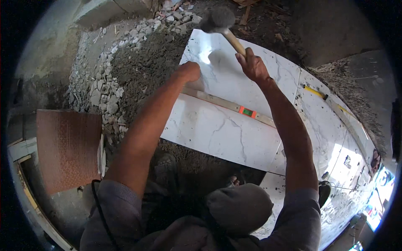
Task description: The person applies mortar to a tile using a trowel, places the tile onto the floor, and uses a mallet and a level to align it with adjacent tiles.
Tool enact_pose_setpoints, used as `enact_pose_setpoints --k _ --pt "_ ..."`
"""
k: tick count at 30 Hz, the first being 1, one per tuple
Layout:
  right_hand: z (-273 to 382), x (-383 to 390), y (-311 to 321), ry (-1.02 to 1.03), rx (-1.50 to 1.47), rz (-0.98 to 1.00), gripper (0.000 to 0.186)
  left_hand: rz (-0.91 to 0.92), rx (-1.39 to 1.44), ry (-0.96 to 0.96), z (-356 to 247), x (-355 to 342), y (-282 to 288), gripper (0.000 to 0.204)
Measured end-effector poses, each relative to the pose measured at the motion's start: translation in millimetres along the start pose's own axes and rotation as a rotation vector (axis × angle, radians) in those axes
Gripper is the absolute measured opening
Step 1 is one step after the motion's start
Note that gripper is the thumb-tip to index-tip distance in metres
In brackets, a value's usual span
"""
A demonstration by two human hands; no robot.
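Rough mortar bed (146, 62) and loose rubble (100, 90) fill the far left of the scene, with a reddish textured tile (69, 148) leaning at the near left. You crouch over a large white marble-veined tile (226, 125) laid on the mortar; further white tiles (331, 125) continue to its right, spattered with dirt. A long spirit level (234, 107) with an orange-framed vial lies across the tile, and your forearms cross over parts of it, so its left end is hidden beneath your left arm.

Your right hand (252, 65) is wrapped tight around the wooden handle of a rubber mallet (218, 21), whose dark head is raised over the tile's far edge and blurred, so its outline is hard to make out. Your left hand (189, 70) rests on the tile's far left portion; its fingers appear curled under, but you cannot tell whether they grip anything, since the palm side is turned away.

A yellow-handled tool (314, 92) lies on the right-hand tiles, its far end unclear. Your knees and clothing hide the tile's near edge, and the lower right corner is overexposed.
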State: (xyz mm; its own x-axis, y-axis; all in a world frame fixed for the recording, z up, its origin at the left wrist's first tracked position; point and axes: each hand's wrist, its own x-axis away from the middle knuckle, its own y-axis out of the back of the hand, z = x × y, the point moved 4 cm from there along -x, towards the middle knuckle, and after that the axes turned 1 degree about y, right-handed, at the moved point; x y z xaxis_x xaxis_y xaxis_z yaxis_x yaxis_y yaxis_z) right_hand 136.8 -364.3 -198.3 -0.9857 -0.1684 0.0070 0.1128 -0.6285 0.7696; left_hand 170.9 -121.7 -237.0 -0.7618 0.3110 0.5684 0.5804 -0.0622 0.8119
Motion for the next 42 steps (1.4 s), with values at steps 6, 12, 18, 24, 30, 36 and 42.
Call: enact_pose_setpoints --k 6,12,18,24,30,36,42 --pt "0.0 4.9 -1.2 0.056 0.015 -0.008 0.046 0.01 -0.069 -0.051 34.1 -6.2 -12.6 0.03" --pt "-33.6 14.0 1.6 0.049 0.115 0.024 0.042 -0.028 -0.048 -0.096 32.6 -12.4 -19.2 0.037" --pt "-17.0 8.8 -3.1 0.058 0.158 0.041 0.043 0.058 -0.113 -0.087 21.3 -10.6 -17.9 0.039" --pt "25.7 -18.0 -13.1 0.157 0.086 -0.074 0.04 0.017 -0.118 0.003 25.2 -6.3 -14.5 0.035" --pt "15.8 -27.0 -35.6 0.232 0.096 0.012 0.052 -0.044 -0.006 0.037 16.3 7.9 -13.4 0.029" --pt "18.4 -0.4 -27.4 0.049 -0.035 0.087 0.055 0.004 0.018 0.016 8.7 5.7 -10.7 0.029" --pt "44.5 -7.9 -12.1 -0.036 -0.13 0.101 0.054 0.027 -0.034 0.001 31.0 -4.9 -23.1 0.029"
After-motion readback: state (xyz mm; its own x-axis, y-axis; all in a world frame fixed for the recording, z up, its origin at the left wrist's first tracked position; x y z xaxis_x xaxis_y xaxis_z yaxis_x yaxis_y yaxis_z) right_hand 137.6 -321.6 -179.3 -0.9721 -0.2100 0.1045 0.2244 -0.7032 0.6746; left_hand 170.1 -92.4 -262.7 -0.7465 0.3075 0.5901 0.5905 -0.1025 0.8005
